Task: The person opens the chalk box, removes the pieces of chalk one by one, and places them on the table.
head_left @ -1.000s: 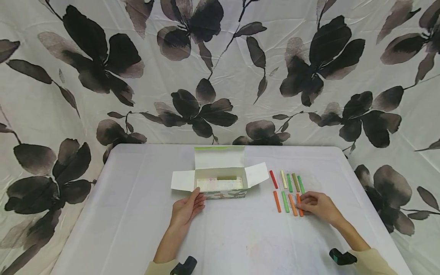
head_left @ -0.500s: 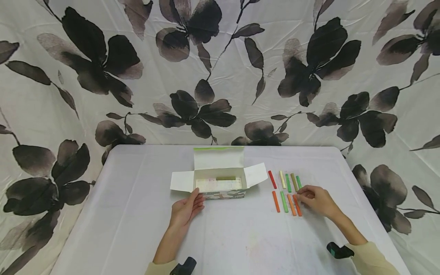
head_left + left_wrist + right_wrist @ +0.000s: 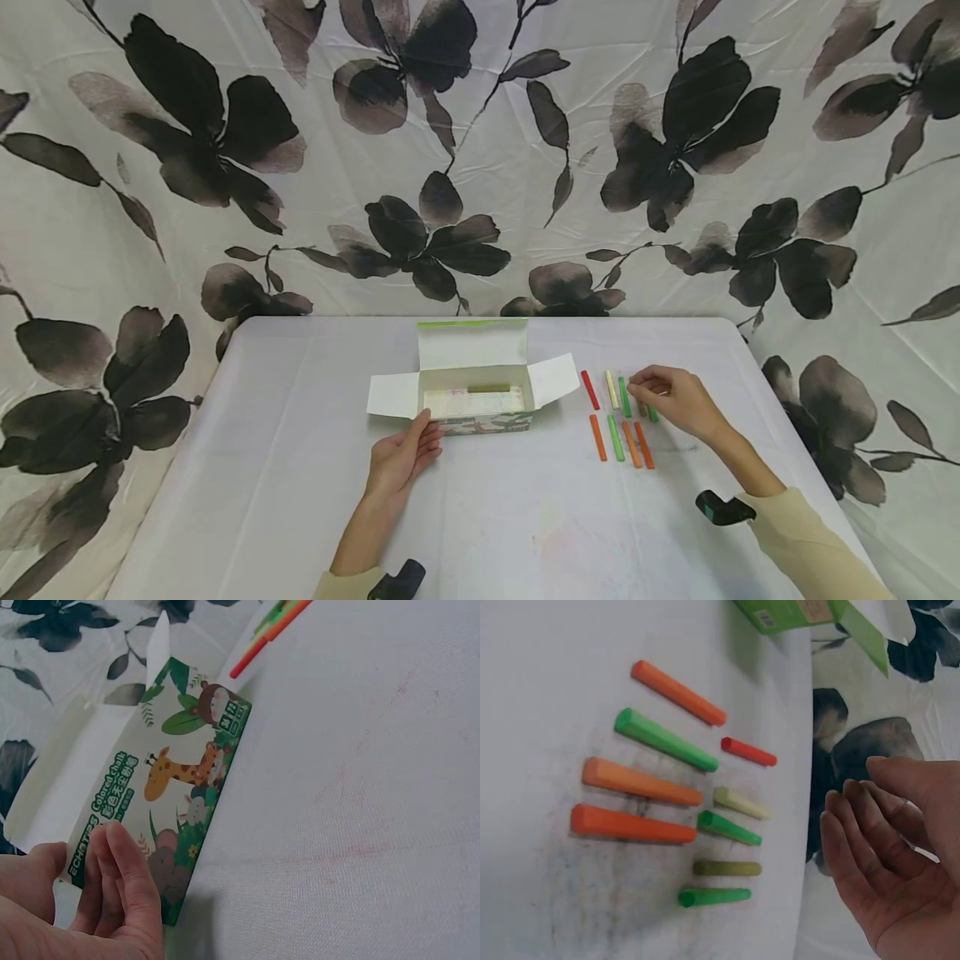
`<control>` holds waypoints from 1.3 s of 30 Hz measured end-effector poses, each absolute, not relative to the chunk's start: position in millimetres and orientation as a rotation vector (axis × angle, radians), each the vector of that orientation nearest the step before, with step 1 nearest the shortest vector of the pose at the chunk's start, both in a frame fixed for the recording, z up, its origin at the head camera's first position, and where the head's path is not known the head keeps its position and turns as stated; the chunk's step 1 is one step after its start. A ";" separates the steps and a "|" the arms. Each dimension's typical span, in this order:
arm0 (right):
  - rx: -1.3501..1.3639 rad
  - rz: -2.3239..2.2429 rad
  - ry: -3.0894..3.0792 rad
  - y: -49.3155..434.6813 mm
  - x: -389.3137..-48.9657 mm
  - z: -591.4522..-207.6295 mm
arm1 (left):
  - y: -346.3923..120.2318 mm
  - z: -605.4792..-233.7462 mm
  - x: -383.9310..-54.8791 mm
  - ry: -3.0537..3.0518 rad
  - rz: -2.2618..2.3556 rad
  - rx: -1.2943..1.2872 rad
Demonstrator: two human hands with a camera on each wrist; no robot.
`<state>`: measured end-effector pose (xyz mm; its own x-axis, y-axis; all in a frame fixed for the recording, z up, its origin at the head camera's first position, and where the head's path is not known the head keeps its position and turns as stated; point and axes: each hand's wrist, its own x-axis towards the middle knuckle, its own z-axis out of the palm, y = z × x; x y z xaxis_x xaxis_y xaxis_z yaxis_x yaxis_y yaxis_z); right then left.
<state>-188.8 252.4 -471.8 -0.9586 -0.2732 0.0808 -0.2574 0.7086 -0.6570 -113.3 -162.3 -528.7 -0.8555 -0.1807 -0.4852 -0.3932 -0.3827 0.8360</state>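
Note:
My left hand (image 3: pixel 401 462) grips the front left corner of an open colored-chalk box (image 3: pixel 491 424), thumb at the rim and fingers against the printed front. Inside the box, an olive chalk stick (image 3: pixel 489 388) lies on paler contents. To the right, chalk sticks lie in two rows. The near row has an orange one (image 3: pixel 597 437), a green one (image 3: pixel 616 438) and two more orange ones. In the far row are red (image 3: pixel 590 390), cream (image 3: pixel 611 390), green and olive (image 3: pixel 727 868) sticks. My right hand (image 3: pixel 678 400) hovers over the far row, fingers loosely bent and holding nothing, partly hiding the olive and rightmost green sticks.
The box's side flap (image 3: pixel 553 380) sticks out toward the chalk rows, and its lid (image 3: pixel 472 345) stands up at the back. A white cloth (image 3: pixel 300 467) covers the table. Behind it hangs a floral curtain (image 3: pixel 555 275).
My right hand has left the rightmost orange chalk in the near row and moved up and left over the far row. My left hand stays on the box.

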 end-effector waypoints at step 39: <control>-0.756 -1.377 2.630 123.0 -228.5 -447.4 | -162.1 -525.9 -113.4 1.656 2.376 -0.787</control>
